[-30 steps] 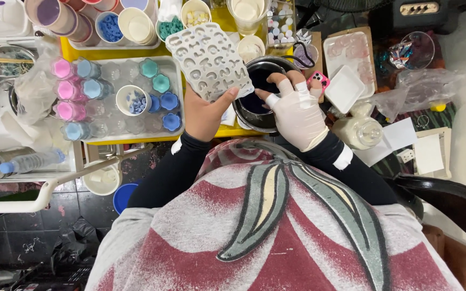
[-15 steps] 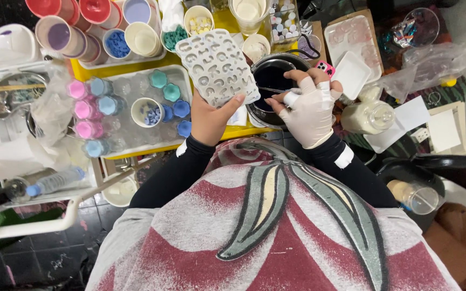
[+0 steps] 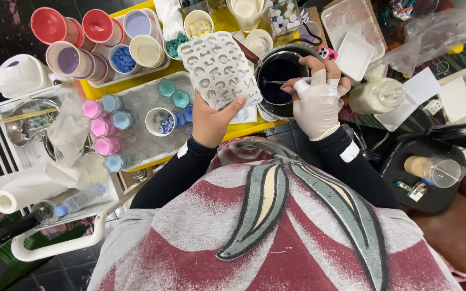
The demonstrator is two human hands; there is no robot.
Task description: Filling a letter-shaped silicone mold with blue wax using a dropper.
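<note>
Two hands working: your left hand (image 3: 211,121) gripping white mould tray (image 3: 219,69) over yellow table (image 3: 227,24); gloved right hand (image 3: 316,97) pinching stirrer in dark pot (image 3: 277,73). Keeping tray level, stirring slowly.

Translucent, rubbery-looking mould (image 3: 219,69); glossy dark pot (image 3: 280,75); smooth thin white glove (image 3: 318,102); matt black cloth sleeves (image 3: 175,173).

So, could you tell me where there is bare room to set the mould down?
Little. A yellow strip shows below the dark pot, beside the left hand. The white square dish is empty. The clear tray and cup cluster are crowded.
</note>
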